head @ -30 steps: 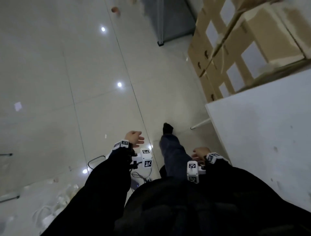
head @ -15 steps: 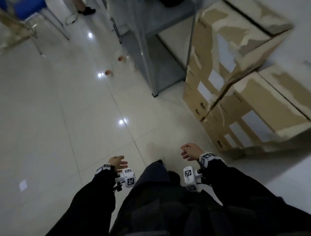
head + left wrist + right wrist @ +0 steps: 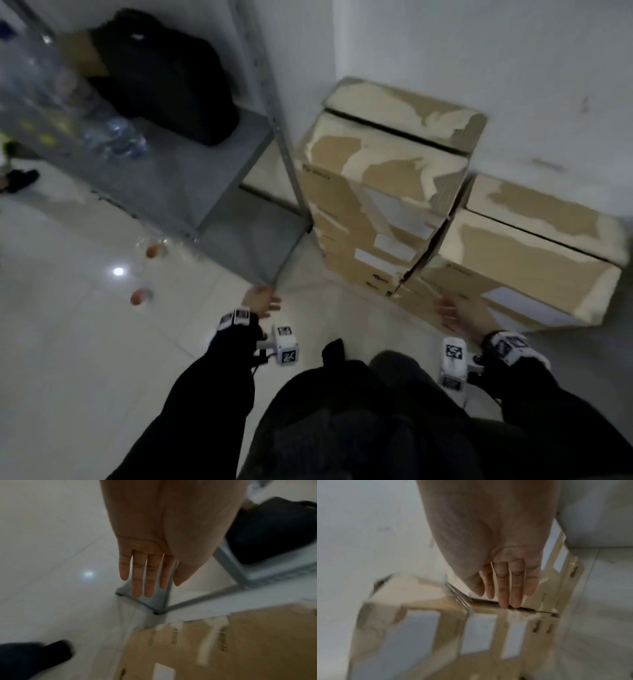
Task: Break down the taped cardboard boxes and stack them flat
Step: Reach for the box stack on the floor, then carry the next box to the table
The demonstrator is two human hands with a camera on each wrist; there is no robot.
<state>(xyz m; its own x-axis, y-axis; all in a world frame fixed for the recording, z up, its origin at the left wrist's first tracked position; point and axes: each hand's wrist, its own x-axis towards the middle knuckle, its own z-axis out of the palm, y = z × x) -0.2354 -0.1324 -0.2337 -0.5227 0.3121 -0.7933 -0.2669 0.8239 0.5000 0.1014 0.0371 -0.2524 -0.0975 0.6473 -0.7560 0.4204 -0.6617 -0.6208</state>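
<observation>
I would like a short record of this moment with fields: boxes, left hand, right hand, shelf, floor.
boxes: two cardboard boxes, taller box and lower box, side by side against the wall, not yet flattened
left hand: left hand open, holds nothing
right hand: right hand open, fingers straight, near the lower box
shelf: grey metal shelf with a black bag
floor: pale tiles

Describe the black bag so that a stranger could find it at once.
Find the grey metal shelf left of the cardboard boxes. The black bag sits on it, beside clear plastic bottles. It is the only dark, soft thing there.
</observation>
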